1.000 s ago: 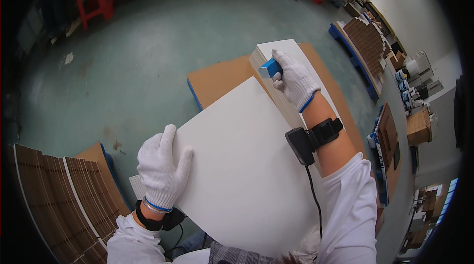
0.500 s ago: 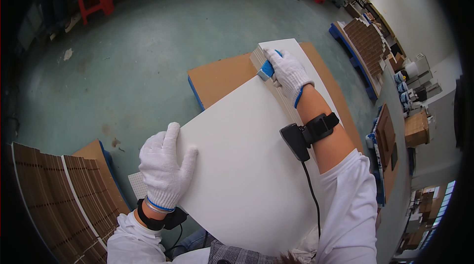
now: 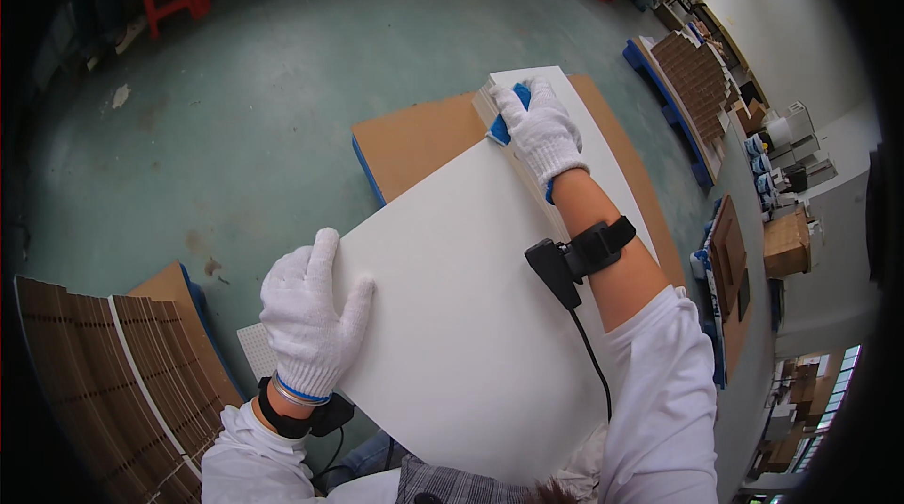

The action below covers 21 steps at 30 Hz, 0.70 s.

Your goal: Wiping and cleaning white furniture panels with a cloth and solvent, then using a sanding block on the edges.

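The right hand [image 3: 546, 132] is clamping its fingers on a blue block [image 3: 499, 131], now tilting more steeply at the far corner of the white board [image 3: 452, 316], apparently bearing on its edge. Left hand [image 3: 315, 316]: thumb standing apart from fingers, resting on the board beneath.

Our left glove [image 3: 303, 320], toward eight o'clock, and right glove [image 3: 546, 132], between one and two, are white knit with blue cuff edges [image 3: 549, 192]. A silvery bangle [image 3: 299, 397] lies by the left glove, next to a black strap [image 3: 277, 416] with a black box [image 3: 330, 416]. Toward three, another black band [image 3: 603, 245] carries a tapered black casing [image 3: 554, 273] trailing a black cable [image 3: 591, 358]. Our sleeves [image 3: 659, 391] are white; grey checked cloth [image 3: 457, 485] shows toward six.
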Motion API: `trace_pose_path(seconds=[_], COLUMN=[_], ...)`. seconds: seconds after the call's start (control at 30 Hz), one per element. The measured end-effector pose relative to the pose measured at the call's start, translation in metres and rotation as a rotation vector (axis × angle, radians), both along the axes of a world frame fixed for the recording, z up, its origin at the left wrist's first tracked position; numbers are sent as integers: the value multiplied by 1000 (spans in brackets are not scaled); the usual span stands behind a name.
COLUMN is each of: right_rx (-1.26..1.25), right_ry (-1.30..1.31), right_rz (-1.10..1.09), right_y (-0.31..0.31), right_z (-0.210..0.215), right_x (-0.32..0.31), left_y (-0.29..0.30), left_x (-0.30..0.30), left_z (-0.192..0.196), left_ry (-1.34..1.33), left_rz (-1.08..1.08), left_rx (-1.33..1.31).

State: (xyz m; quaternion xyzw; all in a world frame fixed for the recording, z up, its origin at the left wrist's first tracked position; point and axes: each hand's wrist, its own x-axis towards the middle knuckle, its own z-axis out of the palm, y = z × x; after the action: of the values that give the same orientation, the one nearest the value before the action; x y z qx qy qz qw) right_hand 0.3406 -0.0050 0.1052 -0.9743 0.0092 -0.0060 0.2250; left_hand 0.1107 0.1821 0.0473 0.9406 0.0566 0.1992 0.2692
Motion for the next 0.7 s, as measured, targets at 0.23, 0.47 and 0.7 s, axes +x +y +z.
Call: trace_pose_path(seconds=[0.23,0.47,0.7], right_rx=[-67,152,48], right_ry=[-69,-137,-147], right_rz=[12,62,79], right_y=[-4,-8,-4], right_z=[-5,10,-8], right_x=[1,-7,-7], left_y=[1,1,-1], left_x=[2,1,1], left_z=[-2,0,3], left_ry=[-1,24,30], left_rz=[-3,3,-2], left_rx=[-14,-17,-11])
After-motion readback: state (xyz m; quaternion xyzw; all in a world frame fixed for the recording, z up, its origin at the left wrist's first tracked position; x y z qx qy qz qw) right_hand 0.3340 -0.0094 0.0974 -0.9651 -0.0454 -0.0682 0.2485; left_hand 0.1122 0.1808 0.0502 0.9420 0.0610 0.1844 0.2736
